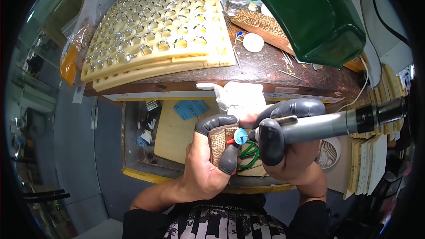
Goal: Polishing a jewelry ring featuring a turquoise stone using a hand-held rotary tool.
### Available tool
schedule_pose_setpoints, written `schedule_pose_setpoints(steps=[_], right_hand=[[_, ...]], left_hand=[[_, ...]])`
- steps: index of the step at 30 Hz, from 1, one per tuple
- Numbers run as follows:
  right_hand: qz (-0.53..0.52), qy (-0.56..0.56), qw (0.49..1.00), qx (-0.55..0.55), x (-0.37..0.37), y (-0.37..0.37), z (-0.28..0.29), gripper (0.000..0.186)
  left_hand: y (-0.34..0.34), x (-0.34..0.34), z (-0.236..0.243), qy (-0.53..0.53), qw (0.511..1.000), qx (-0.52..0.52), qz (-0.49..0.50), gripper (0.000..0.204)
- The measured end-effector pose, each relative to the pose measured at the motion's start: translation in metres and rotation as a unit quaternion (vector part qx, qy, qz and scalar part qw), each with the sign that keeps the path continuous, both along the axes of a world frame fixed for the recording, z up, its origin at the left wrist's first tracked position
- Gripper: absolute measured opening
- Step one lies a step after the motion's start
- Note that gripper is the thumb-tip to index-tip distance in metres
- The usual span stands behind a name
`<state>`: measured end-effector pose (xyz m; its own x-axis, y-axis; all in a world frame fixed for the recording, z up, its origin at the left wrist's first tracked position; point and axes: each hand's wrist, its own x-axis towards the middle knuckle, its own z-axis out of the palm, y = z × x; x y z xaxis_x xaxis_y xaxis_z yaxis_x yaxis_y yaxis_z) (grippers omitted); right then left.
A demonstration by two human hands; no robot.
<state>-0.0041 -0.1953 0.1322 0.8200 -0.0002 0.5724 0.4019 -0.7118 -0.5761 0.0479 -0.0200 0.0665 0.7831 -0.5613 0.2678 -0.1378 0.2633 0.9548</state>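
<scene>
My left hand [201,163], with black finger covers on thumb and forefinger, is closed on a small brown block [217,146] with a rough, woven-looking tan face. My right hand [287,157], its fingers also covered in black, grips a grey rotary handpiece [325,127]. At the handpiece's tip, a small blue disc [241,136] sits right beside the block, between my two hands. A thin red piece [229,141] shows between block and disc; I cannot tell what it is or whether the disc touches it. Beyond my hands lies a white glove-like cloth [243,97].
Cream trays [177,54] full of silver rings cover the bench's left side. A green lamp shade [323,22] hangs at the upper right. Below my hands is an open drawer [146,176] with a green cord [250,157]. A white fan [328,152] stands to the right.
</scene>
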Motion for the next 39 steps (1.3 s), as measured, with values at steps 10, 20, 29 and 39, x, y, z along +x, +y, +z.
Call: schedule_pose_setpoints(steps=[10, 20, 29, 39], right_hand=[[-0.006, -0.035, 0.999, -0.008, 0.001, 0.001, -0.003, 0.01], [-0.022, -0.043, 0.999, -0.006, 0.001, 0.002, -0.005, 0.015], [0.012, -0.04, 0.999, 0.008, 0.002, 0.001, -0.003, 0.017], [-0.012, -0.031, 0.997, 0.072, 0.001, 0.003, -0.014, 0.017]], left_hand=[[-0.001, 0.001, -0.002, -0.026, 1.0, 0.005, 0.008, 0.044], [-0.001, -0.001, -0.001, -0.036, 0.999, 0.02, 0.026, 0.045], [0.0, 0.001, 0.005, -0.062, 0.997, 0.039, 0.025, 0.043], [0.002, -0.003, 0.012, -0.037, 0.995, 0.088, 0.027, 0.045]])
